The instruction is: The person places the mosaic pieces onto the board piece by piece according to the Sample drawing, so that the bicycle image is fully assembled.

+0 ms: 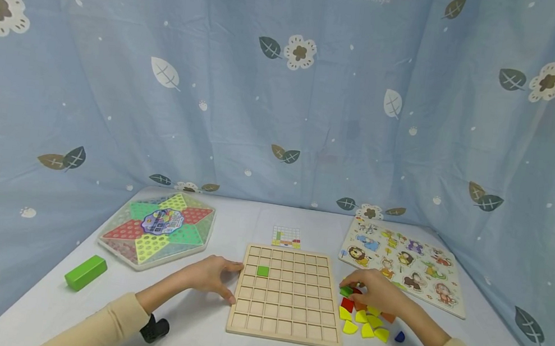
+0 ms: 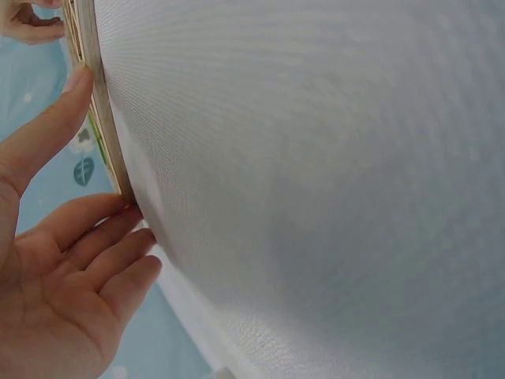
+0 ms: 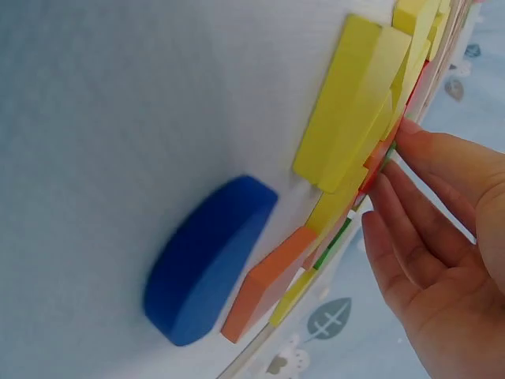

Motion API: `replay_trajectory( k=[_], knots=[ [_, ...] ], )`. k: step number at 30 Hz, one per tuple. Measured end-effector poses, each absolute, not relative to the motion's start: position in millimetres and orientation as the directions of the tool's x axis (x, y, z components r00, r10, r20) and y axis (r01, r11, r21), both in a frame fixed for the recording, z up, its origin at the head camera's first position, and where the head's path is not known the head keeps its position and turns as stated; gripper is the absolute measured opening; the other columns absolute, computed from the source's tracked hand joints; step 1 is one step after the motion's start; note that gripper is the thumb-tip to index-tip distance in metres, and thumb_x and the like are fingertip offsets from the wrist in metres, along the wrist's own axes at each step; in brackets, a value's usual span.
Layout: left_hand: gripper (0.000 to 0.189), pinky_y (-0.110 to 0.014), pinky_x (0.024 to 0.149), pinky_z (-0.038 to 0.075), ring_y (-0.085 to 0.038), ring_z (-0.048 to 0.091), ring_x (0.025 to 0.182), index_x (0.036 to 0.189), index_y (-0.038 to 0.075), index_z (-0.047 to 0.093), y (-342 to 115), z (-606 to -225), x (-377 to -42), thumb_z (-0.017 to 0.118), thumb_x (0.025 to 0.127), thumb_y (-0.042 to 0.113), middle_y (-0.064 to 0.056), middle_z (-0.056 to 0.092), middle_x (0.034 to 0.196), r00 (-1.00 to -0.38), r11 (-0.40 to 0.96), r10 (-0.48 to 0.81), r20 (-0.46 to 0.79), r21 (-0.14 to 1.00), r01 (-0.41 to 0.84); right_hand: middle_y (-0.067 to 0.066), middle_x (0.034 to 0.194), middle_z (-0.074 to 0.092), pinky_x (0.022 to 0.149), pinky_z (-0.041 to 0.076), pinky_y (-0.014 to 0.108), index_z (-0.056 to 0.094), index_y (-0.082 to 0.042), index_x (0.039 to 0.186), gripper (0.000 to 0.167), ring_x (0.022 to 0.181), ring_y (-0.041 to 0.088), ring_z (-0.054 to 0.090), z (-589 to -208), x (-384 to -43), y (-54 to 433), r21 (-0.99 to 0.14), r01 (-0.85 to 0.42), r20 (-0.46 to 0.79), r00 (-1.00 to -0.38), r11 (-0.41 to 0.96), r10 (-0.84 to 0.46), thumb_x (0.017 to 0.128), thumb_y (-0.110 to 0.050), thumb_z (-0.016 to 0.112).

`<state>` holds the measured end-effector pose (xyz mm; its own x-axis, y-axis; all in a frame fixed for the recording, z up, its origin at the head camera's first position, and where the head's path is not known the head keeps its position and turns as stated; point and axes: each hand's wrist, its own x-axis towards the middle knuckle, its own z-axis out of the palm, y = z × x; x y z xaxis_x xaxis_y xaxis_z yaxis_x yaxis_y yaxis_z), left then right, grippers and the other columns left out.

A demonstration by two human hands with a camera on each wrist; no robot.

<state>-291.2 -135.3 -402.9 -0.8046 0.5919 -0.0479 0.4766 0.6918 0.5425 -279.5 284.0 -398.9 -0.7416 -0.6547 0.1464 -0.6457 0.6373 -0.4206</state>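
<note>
A wooden grid board [image 1: 269,325] lies on the table, with one green square tile [image 1: 263,271] set in its upper-left part. My left hand [image 1: 211,274] touches the board's left edge, thumb and fingers spread apart; the left wrist view shows the fingertips [image 2: 130,207] against the wooden rim. To the right of the board, my right hand [image 1: 376,291] pinches a green piece [image 1: 346,291] between thumb and fingers. Red pieces [image 1: 347,304], yellow pieces [image 1: 367,331] and orange ones lie beneath and around that hand. A blue half-round piece [image 3: 209,260] sits nearest the right wrist.
A small pattern card [image 1: 286,236] lies behind the board. At the left are a hexagonal Chinese checkers box [image 1: 203,227] and a green block [image 1: 86,273]. An animal picture puzzle [image 1: 402,259] lies at the back right. A blue curtain [image 1: 284,111] hangs behind the table.
</note>
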Motion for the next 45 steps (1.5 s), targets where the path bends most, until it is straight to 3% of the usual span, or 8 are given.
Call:
replay_trajectory(
  k=[9, 19, 40, 45],
  knots=[
    [0.081, -0.052, 0.104, 0.035, -0.041, 0.041, 0.132, 0.132, -0.005, 0.055, -135, -403, -291, 0.089, 0.066, 0.027, -0.019, 0.051, 0.138, -0.806, 0.693, 0.590, -0.048, 0.542, 0.475, 0.006, 0.105, 0.069, 0.073, 0.055, 0.033, 0.072, -0.005, 0.110, 0.026, 0.090, 0.020, 0.064, -399, -285, 284, -0.438, -0.599, 0.101, -0.773, 0.670, -0.626, 0.084, -0.004, 0.073],
    [0.081, -0.052, 0.104, 0.036, -0.040, 0.042, 0.131, 0.132, -0.005, 0.055, -134, -401, -290, 0.089, 0.066, 0.026, -0.019, 0.052, 0.137, -0.806, 0.693, 0.590, -0.047, 0.541, 0.476, 0.002, 0.108, 0.070, 0.075, 0.055, 0.039, 0.071, -0.007, 0.112, 0.027, 0.095, 0.021, 0.064, -392, -288, 277, -0.466, -0.619, 0.156, -0.761, 0.632, -0.630, 0.085, -0.011, 0.073],
    [0.081, -0.052, 0.104, 0.035, -0.041, 0.041, 0.131, 0.132, -0.005, 0.055, -136, -405, -293, 0.089, 0.066, 0.028, -0.018, 0.052, 0.137, -0.802, 0.690, 0.596, -0.039, 0.535, 0.488, 0.002, 0.105, 0.070, 0.079, 0.055, 0.034, 0.073, -0.004, 0.109, 0.025, 0.092, 0.011, 0.064, -386, -290, 188, -0.462, -0.756, 0.197, -0.598, 0.465, -0.777, 0.084, -0.005, 0.074],
    [0.081, -0.052, 0.104, 0.035, -0.041, 0.041, 0.131, 0.132, -0.004, 0.055, -136, -406, -293, 0.089, 0.065, 0.028, -0.018, 0.052, 0.137, -0.808, 0.698, 0.588, -0.042, 0.532, 0.480, 0.000, 0.106, 0.070, 0.079, 0.054, 0.031, 0.073, -0.005, 0.110, 0.026, 0.092, 0.007, 0.063, -384, -290, 169, -0.462, -0.754, 0.172, -0.592, 0.466, -0.787, 0.084, -0.007, 0.074]
  ],
)
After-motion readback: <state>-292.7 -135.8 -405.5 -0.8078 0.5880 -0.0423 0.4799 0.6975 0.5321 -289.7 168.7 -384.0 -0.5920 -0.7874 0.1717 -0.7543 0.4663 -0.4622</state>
